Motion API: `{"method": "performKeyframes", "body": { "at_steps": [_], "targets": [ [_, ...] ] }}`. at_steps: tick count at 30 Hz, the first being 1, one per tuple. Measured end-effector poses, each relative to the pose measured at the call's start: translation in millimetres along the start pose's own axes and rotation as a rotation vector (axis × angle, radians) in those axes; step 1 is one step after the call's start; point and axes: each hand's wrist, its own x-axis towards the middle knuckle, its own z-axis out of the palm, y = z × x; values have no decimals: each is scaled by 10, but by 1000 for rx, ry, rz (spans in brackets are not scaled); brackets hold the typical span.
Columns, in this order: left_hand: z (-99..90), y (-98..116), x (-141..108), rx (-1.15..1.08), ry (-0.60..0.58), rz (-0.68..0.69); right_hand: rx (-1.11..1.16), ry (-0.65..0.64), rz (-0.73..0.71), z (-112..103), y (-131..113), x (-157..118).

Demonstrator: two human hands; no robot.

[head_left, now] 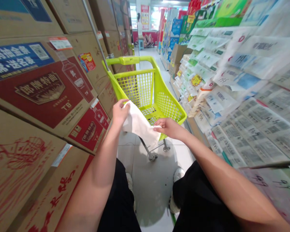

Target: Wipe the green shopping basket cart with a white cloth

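Observation:
A thin white tissue [141,124] is stretched between my two hands, sagging a little in the middle. My left hand [120,112] pinches its upper left corner between thumb and fingers. At the right end, my right hand [168,127] grips the edge with closed fingers. Just beyond the tissue stands a lime-green shopping cart [170,106] with a latticed basket and metal legs. The tissue covers part of the basket's near side. Whether it touches the cart, I cannot tell.
Stacked cardboard cartons [36,93] wall the left side, with a thin metal pole [94,30] beside them. Packs of paper goods [232,77] fill the right shelves. An open cardboard box [177,56] stands farther down the tiled aisle, and a person [139,27] is at the far end.

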Motion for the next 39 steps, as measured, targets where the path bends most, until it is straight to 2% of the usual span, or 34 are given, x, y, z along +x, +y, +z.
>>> {"method": "performKeyframes", "body": {
  "at_steps": [3, 6, 9, 12, 14, 16, 18, 19, 21, 23, 25, 26, 28, 29, 30, 33, 34, 36, 39],
  "targets": [
    [-53, 110, -53, -167, -3, -110, 62, 137, -49, 6, -4, 50],
    [-129, 278, -159, -308, -47, -226, 99, 271, -72, -100, -43, 53],
    [-205, 455, -287, -399, -152, -349, 105, 407, -10, -330, -36, 31],
    [-230, 620, -416, -405, -242, -421, -26, 575, 58, -636, 58, -5],
    [-214, 719, -499, -360, -376, -459, -183, 631, 100, -820, 156, -32],
    [-187, 796, -569, -292, -570, -491, -357, 619, 151, -930, 251, -61],
    [-168, 832, -609, -201, -717, -487, -547, 599, 213, -937, 309, -91],
    [-167, 832, -614, -149, -736, -470, -639, 606, 238, -903, 316, -106],
    [-185, 798, -596, -20, -648, -394, -768, 624, 234, -784, 279, -131],
    [-218, 732, -566, 174, -490, -269, -791, 542, 118, -631, 186, -149],
    [-223, 645, -562, 395, -374, -159, -739, 291, -55, -473, 68, -158],
    [-197, 594, -579, 465, -355, -126, -716, 138, -122, -394, 11, -159],
    [-70, 479, -655, 467, -352, -102, -726, -103, -188, -233, -84, -151],
    [30, 417, -708, 388, -346, -89, -759, -168, -201, -153, -118, -142],
    [146, 353, -766, 300, -295, -84, -807, -191, -215, -72, -144, -129],
    [484, 181, -903, 8, -88, -112, -936, -141, -280, 137, -174, -80],
    [562, 134, -924, -80, -69, -111, -958, -122, -299, 187, -174, -64],
    [642, 59, -920, -200, -84, -121, -968, -98, -319, 246, -168, -37],
    [619, -14, -846, -293, -171, -152, -932, -96, -326, 232, -166, -14]
  ]
}}
